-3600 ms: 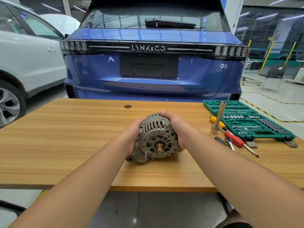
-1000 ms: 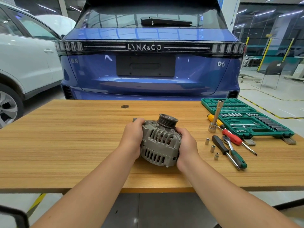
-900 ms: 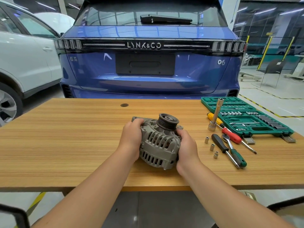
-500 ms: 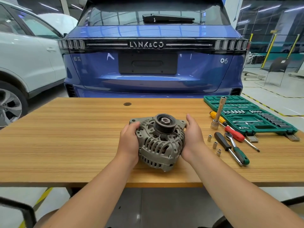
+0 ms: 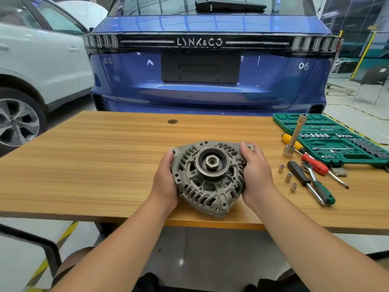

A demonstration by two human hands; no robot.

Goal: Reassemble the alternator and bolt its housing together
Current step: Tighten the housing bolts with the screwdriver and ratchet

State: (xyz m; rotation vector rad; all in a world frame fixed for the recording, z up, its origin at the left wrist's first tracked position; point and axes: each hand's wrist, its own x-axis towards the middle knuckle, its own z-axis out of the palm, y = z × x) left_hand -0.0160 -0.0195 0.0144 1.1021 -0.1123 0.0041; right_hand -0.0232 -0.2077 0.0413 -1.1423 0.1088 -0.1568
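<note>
**Desk:** Gripping what, exactly, and where does it sit?

**Operator:** I have the alternator [image 5: 209, 178] clamped between both palms at the near edge of the wooden table [image 5: 94, 165], its lower housing apparently resting on the top. My left hand [image 5: 165, 182] curls round its left flank, thumb up by one mounting ear; my right hand [image 5: 255, 175] wraps the opposite flank, thumb lying near the other ear. Fingers on both hands are bent round the casing; their tips are hidden behind it.

**Desk:** Which way does it point?

**Operator:** Pulley [image 5: 211, 163] and shaft nut face up and toward me, so I judge the shaft axis runs from the table up toward the camera, tilted slightly my way. The casing's narrowest lobe points at the table edge, below my wrists.

**Desk:** Biggest risk?

**Operator:** It is a heavy casting close to the edge; if either palm slackens while I reach for a tool, it could roll off toward me. Next, I see no through-bolts to the right of my fingers, so the halves may be unclamped and could part. Smallest: the three loose sockets [image 5: 288, 177] just beyond my right knuckles, beside the ratchet [image 5: 317, 185], could be knocked rolling by a careless reach.
</note>
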